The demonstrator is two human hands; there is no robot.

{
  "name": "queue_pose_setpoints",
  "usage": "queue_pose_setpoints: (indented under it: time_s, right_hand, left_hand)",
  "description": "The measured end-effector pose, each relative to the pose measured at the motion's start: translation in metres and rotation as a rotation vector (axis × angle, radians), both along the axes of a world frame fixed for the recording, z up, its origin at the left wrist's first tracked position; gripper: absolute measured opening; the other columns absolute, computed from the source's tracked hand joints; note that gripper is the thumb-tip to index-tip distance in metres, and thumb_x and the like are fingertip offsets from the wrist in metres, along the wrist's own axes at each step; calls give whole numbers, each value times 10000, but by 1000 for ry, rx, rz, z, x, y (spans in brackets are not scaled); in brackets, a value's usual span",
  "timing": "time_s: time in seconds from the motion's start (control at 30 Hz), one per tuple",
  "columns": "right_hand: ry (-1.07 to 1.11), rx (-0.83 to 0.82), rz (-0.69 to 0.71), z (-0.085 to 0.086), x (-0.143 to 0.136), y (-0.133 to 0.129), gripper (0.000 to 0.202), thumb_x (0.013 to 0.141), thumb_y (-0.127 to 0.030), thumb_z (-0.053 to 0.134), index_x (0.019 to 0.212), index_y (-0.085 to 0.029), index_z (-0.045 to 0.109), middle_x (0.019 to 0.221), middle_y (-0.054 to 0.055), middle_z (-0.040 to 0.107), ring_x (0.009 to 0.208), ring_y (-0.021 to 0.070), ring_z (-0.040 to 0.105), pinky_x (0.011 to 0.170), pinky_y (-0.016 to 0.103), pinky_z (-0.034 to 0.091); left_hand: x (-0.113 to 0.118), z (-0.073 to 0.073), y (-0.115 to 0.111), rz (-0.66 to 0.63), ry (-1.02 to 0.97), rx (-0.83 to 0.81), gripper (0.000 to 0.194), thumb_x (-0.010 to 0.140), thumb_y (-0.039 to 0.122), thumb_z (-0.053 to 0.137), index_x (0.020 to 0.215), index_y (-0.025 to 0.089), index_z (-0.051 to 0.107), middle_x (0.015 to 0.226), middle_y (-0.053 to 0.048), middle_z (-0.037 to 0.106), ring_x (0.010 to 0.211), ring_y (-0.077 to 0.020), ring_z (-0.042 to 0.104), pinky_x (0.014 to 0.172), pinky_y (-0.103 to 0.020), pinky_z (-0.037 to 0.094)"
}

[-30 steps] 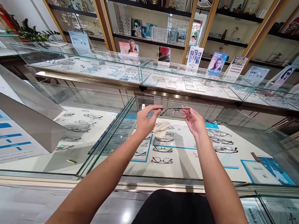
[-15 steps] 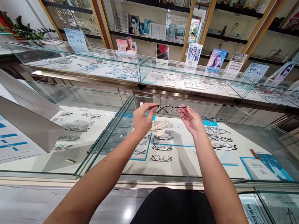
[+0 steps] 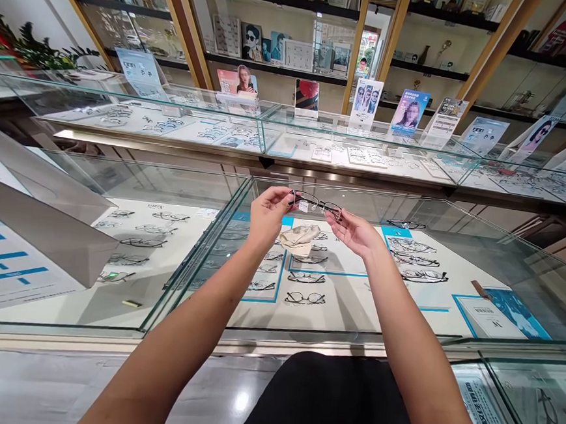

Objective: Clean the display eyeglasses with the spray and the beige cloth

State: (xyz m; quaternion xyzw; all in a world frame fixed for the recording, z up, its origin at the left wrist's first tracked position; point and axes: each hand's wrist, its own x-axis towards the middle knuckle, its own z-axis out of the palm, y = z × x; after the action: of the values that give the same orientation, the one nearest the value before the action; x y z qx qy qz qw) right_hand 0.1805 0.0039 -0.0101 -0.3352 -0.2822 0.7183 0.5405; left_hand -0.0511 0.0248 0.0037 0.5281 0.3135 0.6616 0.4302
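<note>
A thin dark-framed pair of eyeglasses [image 3: 319, 203] is held up over the glass display case, tilted with its right side lower. My left hand [image 3: 269, 217] pinches the glasses at their left end. My right hand [image 3: 354, 233] has its fingers closed on their right end. A small pale tag seems to show at the left lens. Below and behind the hands, a crumpled beige cloth [image 3: 300, 241] lies among the displayed frames. Nearer to me in the case sit a round pair of eyeglasses [image 3: 305, 298] and another dark pair [image 3: 306, 278].
The glass case edge [image 3: 302, 339] runs in front of me. At left a white folded sign [image 3: 10, 249] juts over the counter. More frames [image 3: 418, 275] and a blue-and-white card [image 3: 500, 315] lie at right. A second showcase [image 3: 267, 162] with standing cards stretches behind.
The eyeglasses have turned from nearly level to tilted, right end lower. My right hand has moved slightly down and left; my left hand has shifted a little up and left.
</note>
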Motion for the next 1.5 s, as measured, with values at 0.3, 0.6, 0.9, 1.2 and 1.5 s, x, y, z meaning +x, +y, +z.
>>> queue_pose_setpoints:
  time_s: [0.3, 0.6, 0.9, 1.2, 1.5]
  right_hand:
    - [-34, 50, -235, -1, -1, 2, 74, 912, -242, 782, 927, -176, 753, 994, 109, 839, 900, 163, 802, 808, 231, 652]
    - [-432, 581, -680, 15, -35, -27, 287, 916, -445, 755, 1123, -248, 775, 1104, 78, 813, 1054, 224, 767, 1026, 382, 586]
    - [-793, 881, -482, 4, -60, -50, 244, 929, -362, 732, 1163, -364, 800, 1331, 48, 747, 1308, 302, 655, 1228, 501, 435]
    - [-965, 882, -576, 11, -48, -39, 181, 977, -407, 664, 1053, -292, 782, 1044, 66, 737, 993, 246, 663, 924, 413, 518]
    - [-1185, 944, -457, 16, -22, -26, 507, 947, -413, 715, 1449, -405, 642, 1199, 57, 653, 1166, 278, 590, 1075, 482, 475]
  left_hand:
    - [1, -6, 3, 11, -11, -249, 382, 799, 465, 820, 1033, 182, 714, 1046, -90, 766, 832, -139, 728, 694, -249, 585]
    - [11, 6, -19, -410, -5, -481, 428, 727, 480, 874, 974, 148, 765, 662, 41, 498, 489, -37, 391, 419, -168, 268]
    - [9, 7, -13, -418, -218, -551, 422, 674, 436, 929, 854, 150, 677, 589, 92, 359, 464, -19, 258, 411, -145, 203]
    - [4, 3, -13, 6, 273, -123, 321, 821, 494, 759, 774, 180, 708, 571, 43, 443, 538, -95, 364, 522, -252, 263]
    - [3, -1, -17, 63, 714, 50, 298, 907, 490, 677, 847, 222, 794, 615, 5, 586, 599, -152, 470, 591, -285, 306]
